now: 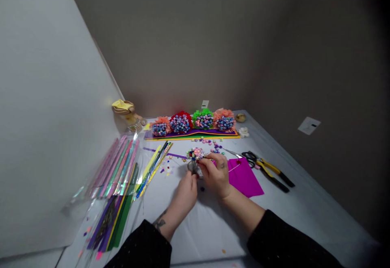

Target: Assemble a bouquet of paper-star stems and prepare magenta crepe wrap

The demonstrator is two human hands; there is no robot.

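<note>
A small bouquet of colourful folded-paper stars (196, 153) stands upright on thin wire-like stems (194, 167) over the middle of the table. My left hand (185, 190) is closed around the lower ends of these stems. At the right side of the star heads, the thumb and fingers of my right hand (215, 173) are pinched together. What lies between them is too small to make out. Just beyond the bouquet, loose paper stars (217, 148) are scattered on the table. A magenta sheet (245, 178) lies beside my right hand, with a thin pale strand on it.
Scissors (250, 158) and yellow-black pliers (272, 174) lie on the right. Four paper-wrapped star bouquets (180, 122) line the back on coloured sheets (195, 134). Paper strips (154, 170) and plastic-bagged strips (117, 166) cover the left, near a jar (129, 117). A wall borders the right side.
</note>
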